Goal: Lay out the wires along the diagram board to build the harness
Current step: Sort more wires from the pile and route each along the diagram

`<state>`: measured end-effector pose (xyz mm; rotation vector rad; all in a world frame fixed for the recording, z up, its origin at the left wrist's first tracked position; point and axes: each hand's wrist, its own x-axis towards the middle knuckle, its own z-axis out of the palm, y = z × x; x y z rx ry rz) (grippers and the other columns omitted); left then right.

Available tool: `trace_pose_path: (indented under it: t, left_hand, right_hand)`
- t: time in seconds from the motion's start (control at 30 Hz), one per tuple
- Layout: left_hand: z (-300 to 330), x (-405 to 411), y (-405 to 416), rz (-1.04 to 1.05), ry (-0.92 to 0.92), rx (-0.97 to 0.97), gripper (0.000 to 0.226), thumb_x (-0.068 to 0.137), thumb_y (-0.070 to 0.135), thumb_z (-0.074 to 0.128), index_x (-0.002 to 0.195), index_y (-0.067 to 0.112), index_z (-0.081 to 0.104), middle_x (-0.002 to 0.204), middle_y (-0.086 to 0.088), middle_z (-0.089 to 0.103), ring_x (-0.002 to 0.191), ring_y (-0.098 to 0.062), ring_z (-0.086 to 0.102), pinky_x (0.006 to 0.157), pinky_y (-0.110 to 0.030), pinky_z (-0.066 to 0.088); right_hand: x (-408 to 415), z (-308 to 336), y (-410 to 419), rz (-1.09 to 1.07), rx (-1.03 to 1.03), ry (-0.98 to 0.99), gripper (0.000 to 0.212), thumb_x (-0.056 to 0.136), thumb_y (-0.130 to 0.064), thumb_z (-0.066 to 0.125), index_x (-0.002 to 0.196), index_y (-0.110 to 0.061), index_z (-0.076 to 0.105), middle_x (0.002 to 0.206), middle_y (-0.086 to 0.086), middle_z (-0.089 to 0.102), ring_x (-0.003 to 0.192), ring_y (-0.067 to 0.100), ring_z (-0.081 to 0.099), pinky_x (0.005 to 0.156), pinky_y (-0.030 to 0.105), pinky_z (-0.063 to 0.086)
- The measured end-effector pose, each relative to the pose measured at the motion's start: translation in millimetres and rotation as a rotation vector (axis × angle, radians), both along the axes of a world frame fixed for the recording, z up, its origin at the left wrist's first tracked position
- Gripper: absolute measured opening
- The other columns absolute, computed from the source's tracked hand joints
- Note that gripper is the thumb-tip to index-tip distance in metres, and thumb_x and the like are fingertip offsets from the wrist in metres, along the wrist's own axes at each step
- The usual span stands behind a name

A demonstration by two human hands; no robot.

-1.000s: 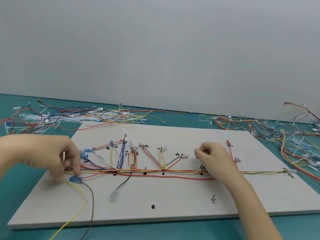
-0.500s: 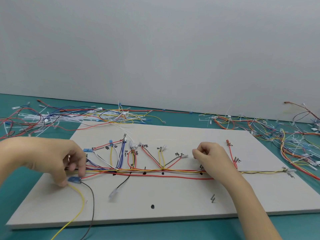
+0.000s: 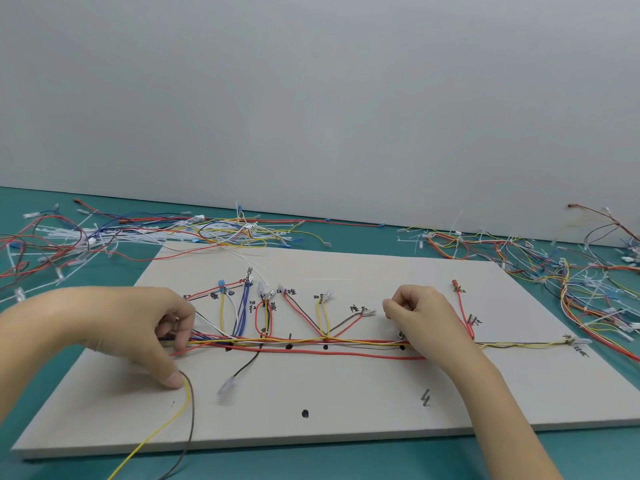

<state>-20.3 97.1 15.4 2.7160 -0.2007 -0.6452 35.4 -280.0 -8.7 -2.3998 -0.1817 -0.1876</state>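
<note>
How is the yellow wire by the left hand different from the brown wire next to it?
The yellow wire is bright and looks thinner; the brown wire is dark and looks thicker. The yellow wire slants off to the left as it nears the board's front edge; the brown wire drops straighter, curving left only near the bottom. Both start under the left hand's thumb, where their ends are hidden, and both run off the front of the board.
</note>
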Motion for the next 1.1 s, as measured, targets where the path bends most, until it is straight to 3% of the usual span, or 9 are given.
trace_pose_path:
  t: [0.17,0.33,0.47,0.63,0.9,1.0,1.1]
  left_hand:
    - [0.2,-5.7,-20.6,-0.077,0.027,0.03,0.05,0.042,0.064,0.081,0.079,0.043,0.055,0.069,0.017,0.049,0.06,-0.005,0.045,0.064,-0.036,0.048]
    - [6.1,-9.3,-21.5,-0.167,0.138,0.023,0.025,0.055,0.036,0.074,0.077,0.045,0.066,0.065,0.022,0.046,0.055,-0.001,0.043,0.06,-0.022,0.04]
    - [6.3,-6.8,-19.6,-0.15,0.103,-0.001,0.034,0.049,0.046,0.075,0.082,0.048,0.07,0.07,0.017,0.045,0.059,-0.004,0.042,0.062,-0.027,0.04]
    - [1.7,-6.8,-27.5,-0.16,0.047,-0.022,0.035,0.048,0.052,0.077,0.082,0.047,0.069,0.068,0.022,0.047,0.058,-0.002,0.045,0.06,-0.03,0.044]
    - [3.8,-13.6,-33.3,-0.197,0.088,-0.05,0.022,0.062,0.053,0.072,0.082,0.045,0.071,0.081,0.017,0.066,0.074,-0.002,0.062,0.079,-0.038,0.055]
    - [6.2,-14.8,-31.8,-0.248,0.127,-0.088,0.021,0.064,0.056,0.075,0.082,0.045,0.071,0.081,0.015,0.068,0.073,-0.004,0.062,0.076,-0.036,0.055]
    - [6.4,-13.6,-30.9,-0.3,0.124,-0.132,0.024,0.067,0.06,0.076,0.083,0.043,0.071,0.078,0.015,0.067,0.075,-0.01,0.061,0.078,-0.044,0.054]
  right_hand:
    - [-0.8,0.4,1.3,0.002,-0.01,0.004,0.023,0.086,-0.02,0.057,0.066,-0.011,0.06,0.053,-0.005,0.051,0.049,0.01,0.043,0.049,0.022,0.032]
    - [-0.9,0.4,0.6,0.0,-0.022,0.002,0.023,0.087,-0.021,0.057,0.068,-0.011,0.061,0.053,-0.006,0.051,0.045,0.005,0.041,0.045,0.018,0.031]
    - [-0.6,-0.4,1.0,0.008,-0.015,0.006,0.023,0.087,-0.021,0.057,0.068,-0.009,0.061,0.054,-0.005,0.052,0.048,0.008,0.042,0.047,0.021,0.034]
    - [0.4,-1.4,0.9,0.011,-0.008,0.005,0.024,0.087,-0.021,0.057,0.066,-0.011,0.059,0.052,-0.006,0.051,0.043,0.004,0.04,0.044,0.016,0.032]
    - [0.8,-1.1,1.4,0.01,-0.012,0.013,0.023,0.087,-0.021,0.057,0.065,-0.012,0.059,0.052,-0.005,0.051,0.045,0.006,0.041,0.047,0.022,0.035]
    - [0.3,-1.6,1.3,0.014,-0.005,0.022,0.023,0.087,-0.021,0.057,0.066,-0.011,0.059,0.051,-0.006,0.051,0.043,0.004,0.04,0.047,0.022,0.035]
    - [0.2,-1.7,1.9,0.018,0.009,0.021,0.024,0.087,-0.02,0.057,0.065,-0.01,0.059,0.052,-0.005,0.052,0.044,0.005,0.041,0.049,0.023,0.036]
